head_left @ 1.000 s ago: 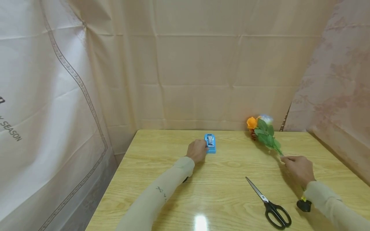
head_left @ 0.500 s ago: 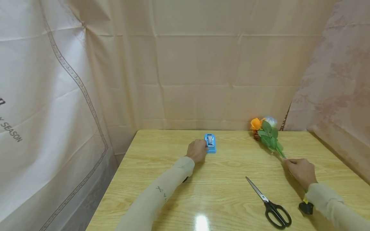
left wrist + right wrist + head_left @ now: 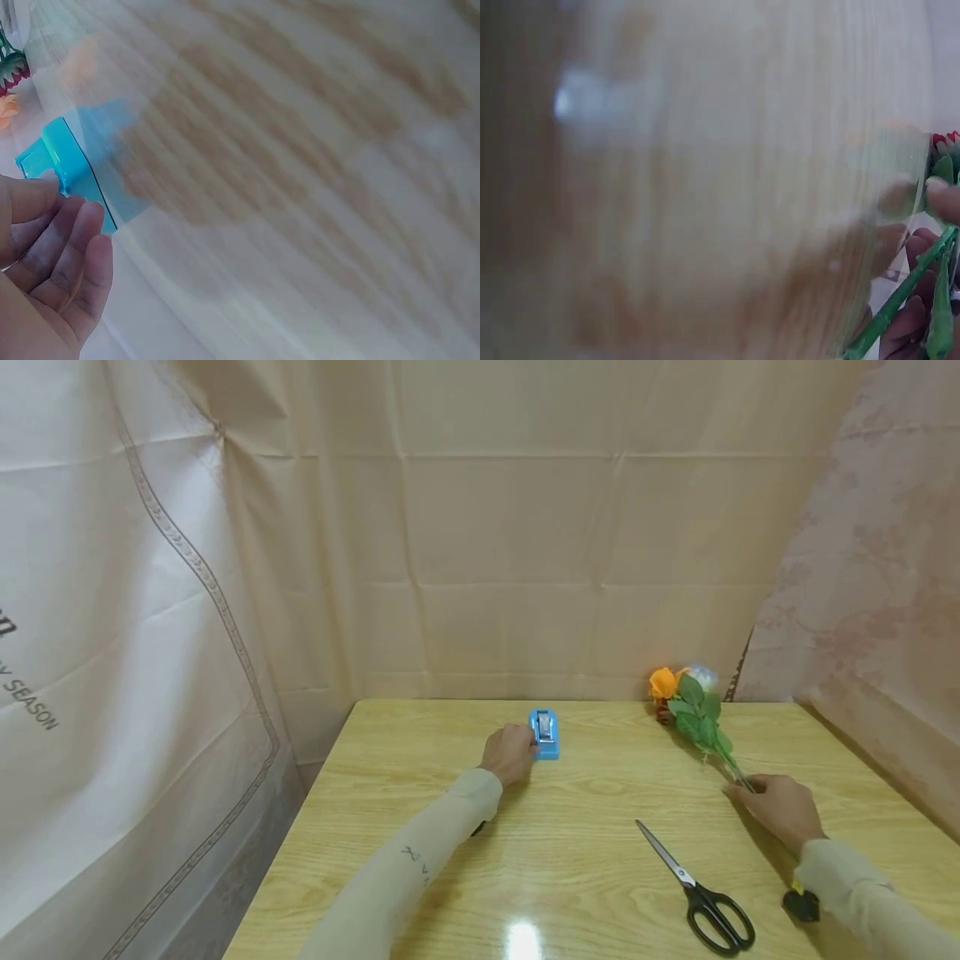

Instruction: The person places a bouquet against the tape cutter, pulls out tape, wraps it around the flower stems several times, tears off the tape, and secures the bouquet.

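In the head view, a blue tape dispenser (image 3: pixel 544 735) stands near the table's far edge. My left hand (image 3: pixel 509 753) pinches its left side; in the left wrist view the thumb and index finger press the blue body (image 3: pixel 67 157). A bunch of artificial flowers (image 3: pixel 693 706), with orange and pale blue heads and green leaves, lies at the back right. My right hand (image 3: pixel 780 810) is at its stems. The thumb and fingers look loosened there, with green stems (image 3: pixel 907 292) across the fingers in the right wrist view.
Black-handled scissors (image 3: pixel 697 889) lie in front, left of my right forearm, blades pointing away. A small black object (image 3: pixel 801 906) with a yellow bit shows below the right wrist. Cloth (image 3: pixel 487 527) hangs behind the wooden table (image 3: pixel 420 727).
The right hand and flowers have shifted slightly right, then the right hand's thumb and fingers have spread apart at the stems. The left hand has stayed at the tape dispenser.
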{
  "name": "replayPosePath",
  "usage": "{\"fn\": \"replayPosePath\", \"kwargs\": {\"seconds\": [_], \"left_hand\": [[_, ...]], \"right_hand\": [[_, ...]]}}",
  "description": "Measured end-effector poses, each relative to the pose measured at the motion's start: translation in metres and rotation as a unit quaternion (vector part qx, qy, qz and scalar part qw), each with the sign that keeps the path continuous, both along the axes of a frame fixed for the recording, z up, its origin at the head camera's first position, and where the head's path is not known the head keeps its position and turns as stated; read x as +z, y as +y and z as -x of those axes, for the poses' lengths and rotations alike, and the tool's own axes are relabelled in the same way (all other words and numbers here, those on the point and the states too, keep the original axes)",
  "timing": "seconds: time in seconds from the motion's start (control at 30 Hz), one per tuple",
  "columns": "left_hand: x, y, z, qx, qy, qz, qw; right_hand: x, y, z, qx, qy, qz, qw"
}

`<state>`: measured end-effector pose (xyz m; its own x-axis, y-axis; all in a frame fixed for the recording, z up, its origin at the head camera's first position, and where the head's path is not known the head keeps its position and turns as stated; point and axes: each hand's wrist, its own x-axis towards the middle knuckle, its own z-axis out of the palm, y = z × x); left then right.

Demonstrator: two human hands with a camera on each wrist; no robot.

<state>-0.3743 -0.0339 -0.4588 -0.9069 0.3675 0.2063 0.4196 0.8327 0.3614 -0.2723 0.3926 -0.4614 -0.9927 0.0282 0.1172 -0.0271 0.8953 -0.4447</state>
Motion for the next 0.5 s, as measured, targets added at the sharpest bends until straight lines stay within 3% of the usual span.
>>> {"fn": "replayPosePath", "kwargs": {"seconds": [0.17, 0.27, 0.5], "left_hand": [[0.004, -0.009, -0.001, -0.016, -0.004, -0.023, 0.9996], [0.006, -0.017, 0.0, -0.042, -0.006, -0.038, 0.9984], [0.022, -0.039, -0.006, -0.151, 0.002, 0.01, 0.9884]], "right_hand": [[0.004, -0.001, -0.001, 0.009, -0.02, 0.002, 1.0], [0.01, 0.0, -0.002, 0.009, -0.022, 0.005, 1.0], [0.025, -0.001, -0.002, 0.015, 0.078, -0.031, 0.996]]}}
